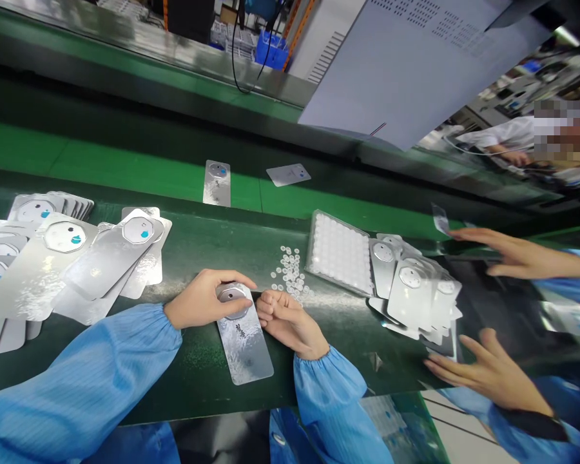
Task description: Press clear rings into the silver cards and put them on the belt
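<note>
You've got one silver faceplate [247, 354] in work, left of the clear-rimmed tray [310, 254] of white round pieces and nearer you. Left hand [207, 303] grasps its top end, thumb across the round window. Right hand [292, 322]: fingers curled in together by the plate's right edge; can't tell if they pinch a part.

Loose clear discs [290, 267] lie just left of the tray, so I'd say small parts remain to use. Blue-marked pile [111, 261], well left of the tray: probably done. Unmarked pile [408, 303], just right of the tray: I see no blue there, likely your backlog. Your plate shows no blue either, window partly covered; reads as mid-step. Two blue-marked faceplates [217, 191] lie beyond the tray, to its left.
</note>
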The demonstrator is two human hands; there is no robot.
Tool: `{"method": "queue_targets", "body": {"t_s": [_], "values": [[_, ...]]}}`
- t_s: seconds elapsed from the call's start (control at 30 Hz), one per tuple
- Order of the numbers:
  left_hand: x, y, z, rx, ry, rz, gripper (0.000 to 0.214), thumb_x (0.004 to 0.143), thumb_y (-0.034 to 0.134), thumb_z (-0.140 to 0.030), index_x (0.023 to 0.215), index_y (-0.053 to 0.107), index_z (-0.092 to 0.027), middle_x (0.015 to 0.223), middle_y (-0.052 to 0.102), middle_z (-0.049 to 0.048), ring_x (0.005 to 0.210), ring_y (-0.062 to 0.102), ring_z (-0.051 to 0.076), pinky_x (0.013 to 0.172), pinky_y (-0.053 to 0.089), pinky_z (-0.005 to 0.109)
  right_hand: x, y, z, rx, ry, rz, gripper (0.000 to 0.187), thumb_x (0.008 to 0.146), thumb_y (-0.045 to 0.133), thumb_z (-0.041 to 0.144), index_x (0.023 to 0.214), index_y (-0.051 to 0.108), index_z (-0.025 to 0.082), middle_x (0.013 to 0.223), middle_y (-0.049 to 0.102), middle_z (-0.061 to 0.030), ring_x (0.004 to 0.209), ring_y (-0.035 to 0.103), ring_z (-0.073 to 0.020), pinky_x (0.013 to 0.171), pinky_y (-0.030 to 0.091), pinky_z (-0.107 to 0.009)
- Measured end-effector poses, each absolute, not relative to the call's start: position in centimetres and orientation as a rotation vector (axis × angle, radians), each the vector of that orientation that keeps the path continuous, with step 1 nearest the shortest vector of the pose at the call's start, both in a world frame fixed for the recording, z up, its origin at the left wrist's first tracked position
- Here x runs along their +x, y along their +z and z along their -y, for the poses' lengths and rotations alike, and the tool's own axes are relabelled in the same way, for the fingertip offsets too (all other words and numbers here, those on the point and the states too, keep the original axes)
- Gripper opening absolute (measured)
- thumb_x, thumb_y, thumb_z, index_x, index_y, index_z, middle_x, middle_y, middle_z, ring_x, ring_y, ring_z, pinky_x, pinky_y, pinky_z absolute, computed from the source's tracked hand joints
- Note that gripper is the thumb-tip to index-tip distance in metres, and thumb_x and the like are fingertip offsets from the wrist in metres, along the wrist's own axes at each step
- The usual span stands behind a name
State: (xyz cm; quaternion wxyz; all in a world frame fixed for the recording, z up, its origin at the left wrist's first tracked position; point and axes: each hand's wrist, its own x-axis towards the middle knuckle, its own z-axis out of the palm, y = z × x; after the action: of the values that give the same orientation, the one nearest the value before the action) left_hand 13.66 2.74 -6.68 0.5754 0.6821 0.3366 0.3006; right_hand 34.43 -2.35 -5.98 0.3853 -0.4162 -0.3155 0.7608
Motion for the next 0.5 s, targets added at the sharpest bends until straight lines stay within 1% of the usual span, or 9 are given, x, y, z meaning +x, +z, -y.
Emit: {"method": "queue_targets", "body": {"t_s": [0.07, 0.13, 0.2, 0.27, 0.33, 0.4, 0.5], "values": [[13.6, -6.5, -2.7, 1.656, 0.773, -0.776, 0.027, 0.086, 0.075, -0.023, 0.113, 0.077, -0.021, 0.12, 0.077, 0.0066, 0.109, 0.071, 0.024, 0.095, 0.055, 0.036, 34.4, -6.0, 2.4, -1.056, 1.934, 0.809, 0.053, 0.066, 0.091, 0.058, 0.066, 0.052, 0.022, 0.064, 0.032, 0.0053, 0.059, 0.026, -0.0125, 0.058, 0.031, -0.029], [13.7, -6.4, -2.6, 1.794, 0.892, -0.738, 0.026, 0.085, 0.079, -0.028, 0.111, 0.078, -0.023, 0.126, 0.075, 0.0076, 0.117, 0.067, 0.027, 0.103, 0.049, 0.04, 34.3, -6.0, 2.4, -1.057, 1.917, 0.813, 0.051, 0.068, 0.09, 0.057, 0.065, 0.054, 0.021, 0.063, 0.035, 0.0046, 0.06, 0.029, -0.0129, 0.059, 0.031, -0.029], [13.9, -6.4, -2.3, 1.942, 0.974, -0.696, 0.025, 0.085, 0.082, -0.035, 0.109, 0.08, -0.026, 0.123, 0.076, 0.0067, 0.117, 0.066, 0.028, 0.105, 0.045, 0.043, 34.1, -6.1, 2.5, -1.07, 1.887, 0.824, 0.048, 0.069, 0.089, 0.057, 0.065, 0.057, 0.021, 0.063, 0.041, 0.0033, 0.06, 0.032, -0.0133, 0.06, 0.033, -0.03], [14.1, -6.7, -1.9, 2.009, 1.023, -0.686, 0.019, 0.089, 0.079, -0.036, 0.106, 0.081, -0.029, 0.115, 0.079, 0.0049, 0.107, 0.07, 0.026, 0.099, 0.045, 0.042, 33.7, -6.1, 2.5, -1.085, 1.852, 0.837, 0.045, 0.071, 0.088, 0.056, 0.067, 0.062, 0.02, 0.063, 0.045, 0.0023, 0.061, 0.036, -0.0136, 0.061, 0.035, -0.03], [14.4, -7.1, -1.5, 2.016, 1.079, -0.714, 0.014, 0.095, 0.073, -0.032, 0.105, 0.082, -0.03, 0.111, 0.081, 0.0037, 0.099, 0.072, 0.023, 0.092, 0.046, 0.04, 33.2, -6.1, 2.5, -1.084, 1.824, 0.84, 0.043, 0.073, 0.087, 0.056, 0.071, 0.065, 0.019, 0.064, 0.048, 0.0018, 0.062, 0.038, -0.0136, 0.061, 0.036, -0.03], [14.5, -7.3, -1.2, 2.018, 1.124, -0.753, 0.017, 0.098, 0.067, -0.027, 0.105, 0.082, -0.03, 0.111, 0.081, 0.0031, 0.097, 0.073, 0.022, 0.088, 0.047, 0.04, 32.6, -6.3, 2.6, -1.08, 1.774, 0.818, 0.04, 0.074, 0.087, 0.055, 0.075, 0.068, 0.019, 0.067, 0.05, 0.0012, 0.063, 0.04, -0.0138, 0.061, 0.037, -0.029], [14.8, -7.2, -0.7, 1.948, 1.178, -0.799, 0.017, 0.098, 0.067, -0.025, 0.1, 0.083, -0.028, 0.109, 0.081, 0.003, 0.095, 0.074, 0.022, 0.087, 0.051, 0.039, 31.8, -6.6, 3.2, -1.115, 1.616, 0.782, 0.036, 0.076, 0.086, 0.053, 0.08, 0.071, 0.02, 0.074, 0.056, -0.0007, 0.065, 0.044, -0.0139, 0.061, 0.038, -0.028]]}}
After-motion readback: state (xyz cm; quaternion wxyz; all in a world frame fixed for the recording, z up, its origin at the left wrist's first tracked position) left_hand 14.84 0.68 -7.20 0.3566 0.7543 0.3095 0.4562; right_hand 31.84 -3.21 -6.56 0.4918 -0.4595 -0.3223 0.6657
